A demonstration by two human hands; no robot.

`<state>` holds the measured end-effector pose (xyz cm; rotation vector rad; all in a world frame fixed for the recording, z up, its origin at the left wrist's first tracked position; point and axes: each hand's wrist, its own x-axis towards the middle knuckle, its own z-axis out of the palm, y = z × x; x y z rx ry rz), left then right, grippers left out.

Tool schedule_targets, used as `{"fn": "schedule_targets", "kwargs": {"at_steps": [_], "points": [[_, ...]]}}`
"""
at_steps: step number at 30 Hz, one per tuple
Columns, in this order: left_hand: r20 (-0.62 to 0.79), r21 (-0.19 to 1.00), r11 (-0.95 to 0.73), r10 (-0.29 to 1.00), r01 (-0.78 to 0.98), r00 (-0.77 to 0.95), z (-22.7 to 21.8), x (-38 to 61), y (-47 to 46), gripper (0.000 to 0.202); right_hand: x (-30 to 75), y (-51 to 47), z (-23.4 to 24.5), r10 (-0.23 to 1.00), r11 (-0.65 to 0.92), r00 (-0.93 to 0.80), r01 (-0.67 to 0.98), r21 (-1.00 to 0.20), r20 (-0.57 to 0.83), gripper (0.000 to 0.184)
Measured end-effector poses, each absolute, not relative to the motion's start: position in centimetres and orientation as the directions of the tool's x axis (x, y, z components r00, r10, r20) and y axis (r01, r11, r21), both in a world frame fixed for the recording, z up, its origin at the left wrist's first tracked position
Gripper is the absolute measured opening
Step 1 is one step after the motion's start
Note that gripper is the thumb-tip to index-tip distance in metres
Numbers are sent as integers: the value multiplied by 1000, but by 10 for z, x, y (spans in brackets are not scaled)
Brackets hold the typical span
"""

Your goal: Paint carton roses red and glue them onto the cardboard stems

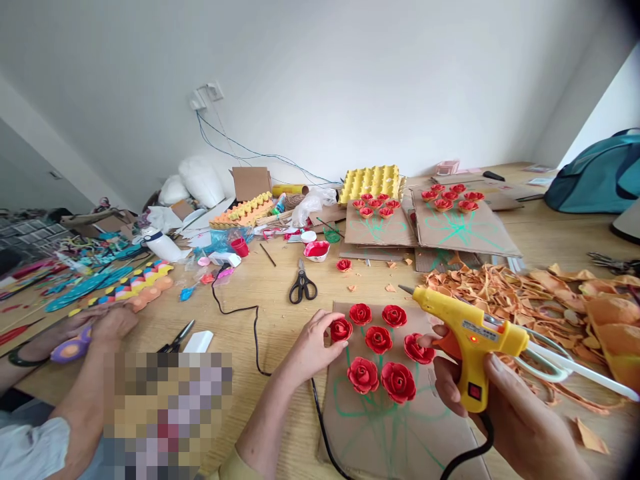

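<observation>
My left hand [316, 340] has its thumb and fingers closed round a red paper rose [341, 329] at the upper left of a cardboard sheet [350, 433]. Several more red roses [379, 340] sit on that sheet, over green painted stems and leaves. A yellow hot glue gun [473, 337] is gripped in my right hand [505, 393], its nozzle pointing up and left above the sheet and a small light glowing orange. A white glue stick [585, 370] sticks out behind it. The right fingers come close to the rose [419, 348] at the right; whether they touch it is unclear.
Black scissors [303, 287], a loose rose [344, 265] and a red paint cup [317, 251] lie beyond. Finished-looking rose boards [465, 233] stand behind, orange scraps [490, 293] at right. A black cord [257, 333] crosses the table. At left, a co-worker's hands [113, 323] handle painted carton.
</observation>
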<state>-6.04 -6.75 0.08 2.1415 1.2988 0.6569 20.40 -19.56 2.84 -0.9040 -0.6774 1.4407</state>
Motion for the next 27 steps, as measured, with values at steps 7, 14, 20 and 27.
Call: {"fn": "schedule_targets", "kwargs": {"at_steps": [7,14,20,27], "points": [[114,673,-384,898,632,425,1,-60,-68,44,205,-195,26,994,-80,24,-504,-860,-107,49],[115,674,-398,889,623,443,-3,-62,-66,43,207,-194,25,998,-46,23,-480,-876,-65,45],[126,691,-392,893,607,432,-4,-62,-65,43,211,-192,17,999,-32,-39,-483,-875,-15,44],[116,713,-373,898,594,424,-5,-65,-62,44,205,-195,22,998,-50,-6,-553,-832,-56,42]]}}
